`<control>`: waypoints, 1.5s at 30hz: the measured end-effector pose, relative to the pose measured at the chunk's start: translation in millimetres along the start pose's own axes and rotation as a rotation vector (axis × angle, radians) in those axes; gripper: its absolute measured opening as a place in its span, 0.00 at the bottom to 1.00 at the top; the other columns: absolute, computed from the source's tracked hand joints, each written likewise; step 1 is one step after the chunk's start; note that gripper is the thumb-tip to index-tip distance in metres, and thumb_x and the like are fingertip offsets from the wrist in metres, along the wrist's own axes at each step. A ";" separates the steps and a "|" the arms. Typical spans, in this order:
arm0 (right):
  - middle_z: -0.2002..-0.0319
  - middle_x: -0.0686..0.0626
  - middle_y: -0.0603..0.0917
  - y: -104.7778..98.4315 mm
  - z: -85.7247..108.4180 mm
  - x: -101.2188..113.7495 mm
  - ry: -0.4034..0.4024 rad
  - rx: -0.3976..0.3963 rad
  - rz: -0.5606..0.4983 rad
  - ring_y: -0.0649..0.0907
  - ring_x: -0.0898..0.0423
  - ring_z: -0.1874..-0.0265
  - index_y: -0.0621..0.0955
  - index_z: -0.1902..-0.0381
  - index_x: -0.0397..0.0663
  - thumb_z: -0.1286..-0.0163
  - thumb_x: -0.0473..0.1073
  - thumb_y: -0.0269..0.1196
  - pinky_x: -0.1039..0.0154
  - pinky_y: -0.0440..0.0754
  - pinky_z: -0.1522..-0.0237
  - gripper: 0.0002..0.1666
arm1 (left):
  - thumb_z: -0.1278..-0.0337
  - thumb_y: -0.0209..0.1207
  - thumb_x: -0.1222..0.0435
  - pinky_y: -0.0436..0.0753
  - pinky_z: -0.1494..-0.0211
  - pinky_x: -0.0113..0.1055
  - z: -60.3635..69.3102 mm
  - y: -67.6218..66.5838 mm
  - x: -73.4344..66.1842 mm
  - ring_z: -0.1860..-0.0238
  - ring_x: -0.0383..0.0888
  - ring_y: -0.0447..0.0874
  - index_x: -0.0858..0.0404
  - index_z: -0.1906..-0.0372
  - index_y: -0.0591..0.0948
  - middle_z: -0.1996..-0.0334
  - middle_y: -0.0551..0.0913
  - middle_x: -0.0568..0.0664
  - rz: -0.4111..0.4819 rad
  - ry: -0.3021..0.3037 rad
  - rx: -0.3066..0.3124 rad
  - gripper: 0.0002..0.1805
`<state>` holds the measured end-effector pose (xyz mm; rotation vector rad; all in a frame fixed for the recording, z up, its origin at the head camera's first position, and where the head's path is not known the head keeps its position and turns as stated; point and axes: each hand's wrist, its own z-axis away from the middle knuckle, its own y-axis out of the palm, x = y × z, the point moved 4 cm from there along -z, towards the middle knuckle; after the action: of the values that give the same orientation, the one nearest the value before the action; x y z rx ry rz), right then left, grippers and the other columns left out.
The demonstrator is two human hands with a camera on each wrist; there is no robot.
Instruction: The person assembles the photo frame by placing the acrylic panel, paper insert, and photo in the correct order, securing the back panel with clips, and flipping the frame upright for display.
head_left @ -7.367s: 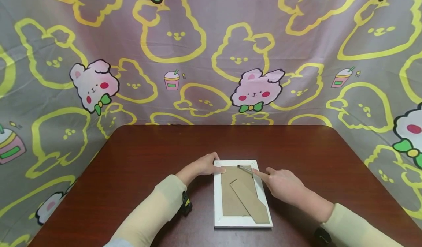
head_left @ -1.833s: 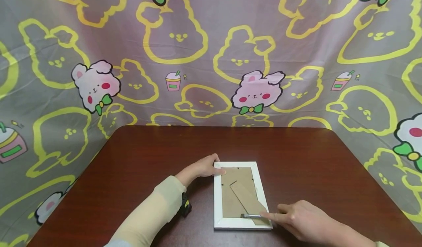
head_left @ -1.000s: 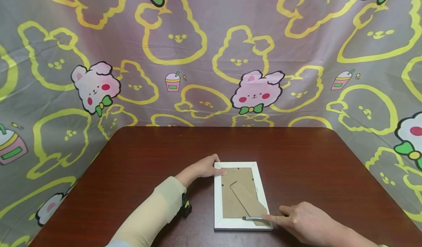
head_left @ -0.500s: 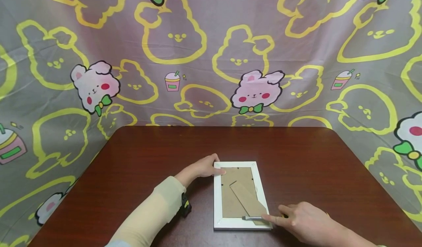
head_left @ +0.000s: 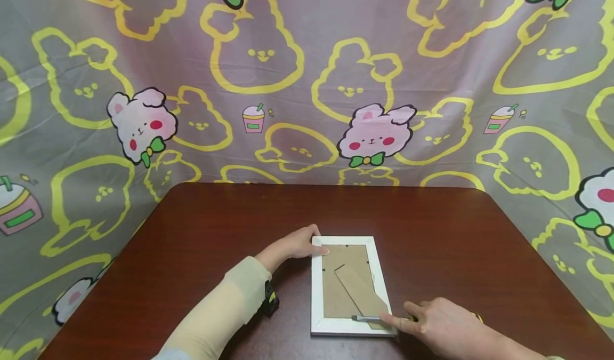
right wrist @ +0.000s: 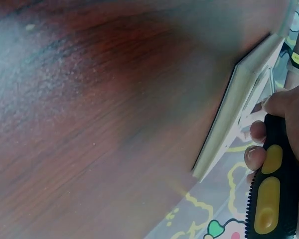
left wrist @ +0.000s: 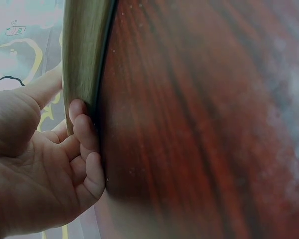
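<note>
A white picture frame (head_left: 317,290) lies face down on the table, its brown backing board (head_left: 340,296) and slanted stand leg (head_left: 362,290) showing. My left hand (head_left: 298,242) grips the frame's far left corner, thumb on the back; the left wrist view shows its fingers curled against the frame's side (left wrist: 84,59). In my right hand (head_left: 443,322) is a flathead screwdriver (head_left: 369,318), held with the index finger along the shaft. Its flat tip lies at the backing's near edge. The right wrist view shows the black and yellow handle (right wrist: 267,204). Small dark tabs (head_left: 347,246) dot the backing's edges.
The dark red-brown wooden table (head_left: 230,216) extends around the frame on all sides. Behind it and at both sides hangs a patterned cloth (head_left: 307,93). A black wrist strap (head_left: 271,298) sits on my left wrist.
Since the earliest frame, my right hand has brought the screwdriver from the backing's far edge to its near edge. Over the last second it shifts only slightly. My left hand keeps its place.
</note>
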<state>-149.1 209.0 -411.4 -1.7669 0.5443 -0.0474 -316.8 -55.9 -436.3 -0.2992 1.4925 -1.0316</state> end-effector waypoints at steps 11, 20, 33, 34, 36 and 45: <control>0.77 0.61 0.64 4.2 -1.4 -0.3 0.046 0.036 -0.051 0.54 0.68 0.85 0.79 0.40 0.66 0.62 0.27 0.67 0.75 0.53 0.86 0.48 | 0.46 0.69 0.58 0.70 0.68 0.34 2.7 -1.3 -1.1 0.72 0.43 0.71 0.62 0.65 0.72 0.73 0.74 0.48 -0.008 -0.006 -0.006 0.18; 0.77 0.62 0.66 5.2 -0.6 -2.3 0.051 0.007 -0.070 0.53 0.69 0.86 0.80 0.41 0.67 0.60 0.30 0.69 0.76 0.53 0.85 0.45 | 0.45 0.69 0.58 0.71 0.68 0.34 1.8 -0.8 1.8 0.71 0.43 0.72 0.62 0.64 0.71 0.72 0.74 0.49 0.003 -0.010 -0.004 0.18; 0.78 0.64 0.64 9.1 -1.3 -12.5 0.113 -0.135 -0.142 0.52 0.72 0.84 0.78 0.38 0.65 0.21 0.52 0.34 0.80 0.52 0.84 0.28 | 0.46 0.69 0.57 0.70 0.68 0.34 -1.3 1.3 0.1 0.71 0.43 0.72 0.61 0.64 0.71 0.72 0.74 0.49 -0.006 -0.009 0.000 0.18; 0.78 0.64 0.64 8.9 -2.0 -15.2 0.130 -0.140 -0.135 0.52 0.72 0.85 0.78 0.38 0.65 0.21 0.53 0.34 0.80 0.52 0.84 0.29 | 0.45 0.69 0.56 0.70 0.68 0.34 -1.8 1.4 0.6 0.71 0.43 0.71 0.60 0.63 0.71 0.71 0.75 0.48 -0.005 -0.014 0.002 0.18; 0.78 0.65 0.62 8.7 -2.9 -21.2 0.173 -0.135 -0.138 0.51 0.72 0.85 0.78 0.38 0.66 0.21 0.55 0.35 0.80 0.51 0.84 0.28 | 0.45 0.69 0.56 0.70 0.68 0.35 -2.5 1.3 1.9 0.70 0.43 0.71 0.60 0.63 0.71 0.71 0.75 0.49 0.001 -0.017 0.003 0.18; 0.78 0.64 0.64 7.2 -2.3 -48.3 0.395 -0.134 -0.039 0.55 0.70 0.87 0.77 0.36 0.64 0.31 0.48 0.63 0.73 0.56 0.85 0.25 | 0.45 0.68 0.56 0.70 0.68 0.35 0.5 0.7 1.1 0.71 0.43 0.71 0.61 0.63 0.72 0.71 0.74 0.49 -0.002 -0.018 0.010 0.18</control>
<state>-195.2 224.2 -405.3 -1.9091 0.8121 -0.4017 -316.3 -56.5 -437.5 -0.3023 1.4712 -1.0354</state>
